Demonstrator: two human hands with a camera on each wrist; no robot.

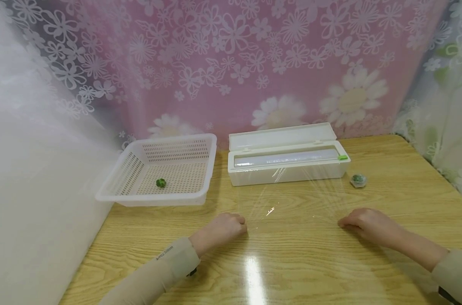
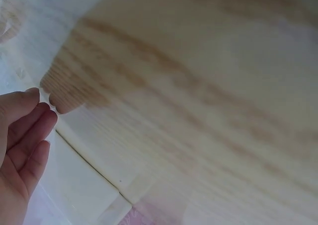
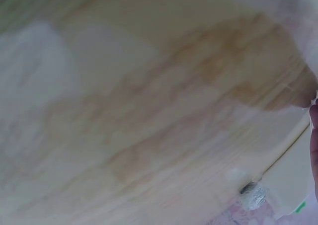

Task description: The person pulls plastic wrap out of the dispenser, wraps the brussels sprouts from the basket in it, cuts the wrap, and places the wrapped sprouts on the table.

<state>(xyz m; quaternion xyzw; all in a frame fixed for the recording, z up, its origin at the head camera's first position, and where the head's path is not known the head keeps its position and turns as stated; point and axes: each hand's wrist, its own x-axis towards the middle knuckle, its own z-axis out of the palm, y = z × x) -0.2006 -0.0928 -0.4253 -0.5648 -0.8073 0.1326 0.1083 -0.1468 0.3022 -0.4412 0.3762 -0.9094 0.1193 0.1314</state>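
A clear sheet of plastic wrap (image 1: 288,207) stretches toward me from the roll (image 1: 288,158) inside a white dispenser box (image 1: 292,174), whose lid (image 1: 282,135) stands raised. My left hand (image 1: 224,228) pinches the sheet's near left corner; in the left wrist view its thumb and fingertips (image 2: 32,93) meet at the film's edge. The near right corner is pinched by my right hand (image 1: 374,226), which is mostly cut off in the right wrist view. Between the hands the film lies taut, low over the wooden table (image 1: 292,271).
A white perforated basket (image 1: 154,197) stands at the left with a small green vegetable piece (image 1: 160,183) in it. Right of the box sits a small plastic-wrapped green bundle (image 1: 358,180). A green slider (image 1: 342,157) sits on the box's right end. A floral curtain (image 1: 235,63) hangs behind.
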